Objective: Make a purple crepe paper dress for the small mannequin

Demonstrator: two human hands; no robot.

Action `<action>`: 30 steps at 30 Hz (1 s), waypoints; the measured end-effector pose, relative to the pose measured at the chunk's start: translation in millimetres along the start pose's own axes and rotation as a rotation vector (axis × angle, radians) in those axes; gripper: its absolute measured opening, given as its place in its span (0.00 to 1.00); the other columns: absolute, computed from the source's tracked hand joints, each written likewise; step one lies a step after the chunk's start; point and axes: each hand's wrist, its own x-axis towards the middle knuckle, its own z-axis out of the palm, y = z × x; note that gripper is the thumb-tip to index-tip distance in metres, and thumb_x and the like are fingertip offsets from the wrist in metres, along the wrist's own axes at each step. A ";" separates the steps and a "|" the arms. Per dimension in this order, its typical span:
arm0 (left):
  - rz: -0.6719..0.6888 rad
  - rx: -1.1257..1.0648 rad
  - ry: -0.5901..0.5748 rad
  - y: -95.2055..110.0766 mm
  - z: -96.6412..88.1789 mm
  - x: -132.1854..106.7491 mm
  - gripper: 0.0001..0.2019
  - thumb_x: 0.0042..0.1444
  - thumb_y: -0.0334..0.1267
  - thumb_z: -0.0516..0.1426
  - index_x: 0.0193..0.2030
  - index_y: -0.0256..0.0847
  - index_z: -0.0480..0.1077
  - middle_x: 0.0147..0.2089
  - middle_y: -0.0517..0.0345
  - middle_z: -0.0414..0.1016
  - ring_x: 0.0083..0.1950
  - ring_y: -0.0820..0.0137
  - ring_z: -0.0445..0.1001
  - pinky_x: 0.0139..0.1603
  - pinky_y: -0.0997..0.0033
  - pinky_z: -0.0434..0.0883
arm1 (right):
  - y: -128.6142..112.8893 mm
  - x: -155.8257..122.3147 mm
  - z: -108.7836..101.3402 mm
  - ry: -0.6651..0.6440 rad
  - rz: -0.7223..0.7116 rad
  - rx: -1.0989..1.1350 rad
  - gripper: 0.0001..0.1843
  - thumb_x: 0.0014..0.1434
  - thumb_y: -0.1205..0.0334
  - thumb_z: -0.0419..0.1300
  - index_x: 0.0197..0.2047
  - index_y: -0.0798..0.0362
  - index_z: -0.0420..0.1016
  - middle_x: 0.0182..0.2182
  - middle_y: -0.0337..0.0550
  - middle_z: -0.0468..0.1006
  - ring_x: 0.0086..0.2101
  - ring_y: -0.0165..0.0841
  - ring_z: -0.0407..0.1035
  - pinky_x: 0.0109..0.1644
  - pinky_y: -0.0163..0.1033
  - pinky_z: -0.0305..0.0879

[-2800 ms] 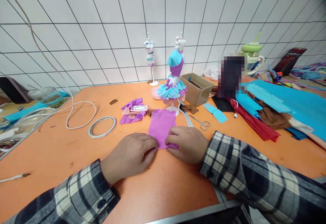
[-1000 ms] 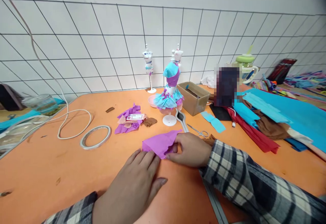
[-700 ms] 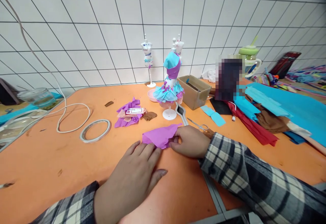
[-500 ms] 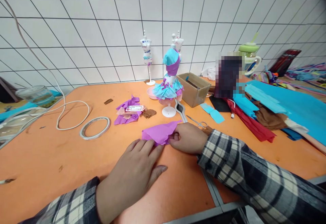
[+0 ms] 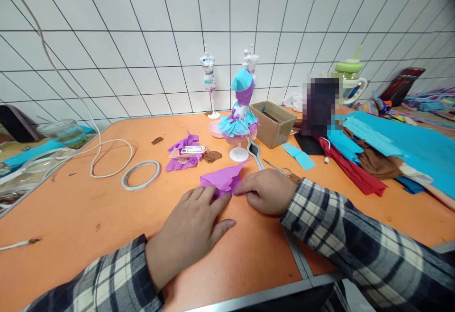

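Left hand (image 5: 194, 222) lies open and flat on the orange table (image 5: 88, 208), fingers spread, fingertips pressing the near left corner of a purple crepe paper piece (image 5: 222, 179). Right hand (image 5: 266, 191) is half curled, knuckles up, fingertips on the paper's right edge; thumb is hidden, so cannot tell whether it pinches the sheet or only presses it. Paper sits between the two hands, just in front of them: part flat on the table, the far flap lifted and pointed, edges ragged. Work in hand reads as folding or creasing. Judged best done with the flat hand as an anchor while the other draws the fold over. Pressure should be light and even, since crepe looks thin, stretchy and quick to tear. A crease run outward from the middle should hold better than one pressed in a single spot. Paper is matte and finely wrinkled, soft, with no stiffness. Table surface is smooth, with a few scuffs. Behind the paper stands a white plastic dress form (image 5: 239, 113) in ruffled blue and purple paper layers on a round foot, a smaller dress form (image 5: 208, 73) beyond it. Near it: purple scraps (image 5: 185, 153), thin tape roll (image 5: 141, 174), steel scissors (image 5: 280, 169), open cardboard box (image 5: 273, 125), blue sheets (image 5: 408, 146) well to the right
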 end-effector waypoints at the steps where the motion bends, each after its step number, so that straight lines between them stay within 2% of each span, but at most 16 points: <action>1: -0.002 -0.004 0.002 -1.2 0.1 0.1 0.22 0.63 0.53 0.52 0.59 0.46 0.68 0.47 0.48 0.69 0.48 0.55 0.68 0.48 0.53 0.68 | -0.3 -0.9 0.3 -0.022 -0.006 -0.045 0.21 0.56 0.69 0.54 0.47 0.44 0.81 0.37 0.40 0.82 0.37 0.35 0.73 0.37 0.37 0.58; 6: 0.003 -0.062 0.008 -7.0 -1.7 -1.3 0.25 0.63 0.52 0.53 0.63 0.44 0.64 0.53 0.46 0.69 0.52 0.55 0.68 0.52 0.53 0.69 | 3.9 -0.2 2.3 -0.043 0.033 -0.084 0.22 0.57 0.68 0.53 0.50 0.43 0.81 0.41 0.40 0.83 0.40 0.36 0.74 0.40 0.38 0.61; 9: 0.005 -0.069 -0.029 -9.1 -4.0 -3.2 0.21 0.63 0.51 0.54 0.59 0.46 0.68 0.50 0.47 0.71 0.50 0.55 0.70 0.49 0.53 0.70 | 9.1 1.5 1.4 -0.057 0.072 -0.060 0.22 0.56 0.69 0.53 0.48 0.43 0.82 0.42 0.39 0.83 0.41 0.36 0.74 0.42 0.39 0.62; 12: 0.007 -0.099 0.015 -13.7 -2.8 -3.2 0.24 0.63 0.51 0.53 0.62 0.43 0.65 0.53 0.46 0.71 0.52 0.54 0.70 0.52 0.51 0.70 | 11.7 2.2 1.0 -0.064 0.091 -0.046 0.21 0.55 0.70 0.53 0.45 0.45 0.83 0.42 0.39 0.83 0.42 0.37 0.75 0.44 0.39 0.63; 15: -0.023 -0.194 0.089 -25.4 2.1 1.2 0.24 0.65 0.49 0.52 0.65 0.41 0.61 0.56 0.45 0.71 0.54 0.57 0.71 0.54 0.54 0.70 | 10.7 1.8 3.6 0.008 0.060 -0.002 0.20 0.56 0.70 0.53 0.45 0.47 0.82 0.41 0.39 0.83 0.41 0.35 0.74 0.44 0.39 0.63; 18: -0.046 -0.293 0.086 -40.3 7.4 8.4 0.18 0.68 0.40 0.48 0.61 0.44 0.67 0.53 0.50 0.74 0.50 0.64 0.74 0.50 0.63 0.71 | 8.2 1.6 9.2 0.126 0.007 0.033 0.17 0.58 0.68 0.54 0.45 0.48 0.82 0.40 0.41 0.81 0.41 0.34 0.73 0.42 0.39 0.63; 20: -0.042 -0.305 0.098 -47.2 10.1 11.8 0.17 0.67 0.35 0.48 0.59 0.44 0.69 0.50 0.51 0.76 0.47 0.66 0.75 0.48 0.65 0.71 | 7.1 2.0 13.3 0.168 -0.070 0.052 0.16 0.57 0.68 0.55 0.43 0.48 0.82 0.40 0.42 0.80 0.41 0.34 0.70 0.43 0.39 0.64; 23: -0.009 -0.265 0.155 -50.1 12.5 13.0 0.18 0.64 0.33 0.53 0.59 0.45 0.69 0.49 0.51 0.77 0.48 0.63 0.74 0.50 0.61 0.71 | 7.8 3.4 16.4 0.244 -0.186 0.072 0.16 0.54 0.72 0.56 0.39 0.50 0.82 0.40 0.42 0.79 0.42 0.36 0.67 0.47 0.41 0.63; 27: 0.053 -0.253 0.153 -51.0 11.9 11.8 0.18 0.62 0.33 0.55 0.58 0.47 0.71 0.51 0.52 0.77 0.51 0.62 0.73 0.54 0.58 0.70 | 12.5 4.3 12.3 0.410 -0.193 0.043 0.14 0.49 0.76 0.55 0.34 0.53 0.79 0.39 0.44 0.78 0.43 0.37 0.65 0.51 0.44 0.62; 30: 0.111 -0.232 0.102 -58.0 7.7 12.8 0.18 0.63 0.34 0.55 0.59 0.49 0.70 0.53 0.53 0.77 0.54 0.62 0.72 0.57 0.57 0.68 | 14.5 3.4 8.4 0.352 -0.152 -0.048 0.15 0.52 0.73 0.56 0.39 0.52 0.80 0.43 0.43 0.79 0.47 0.40 0.65 0.53 0.47 0.59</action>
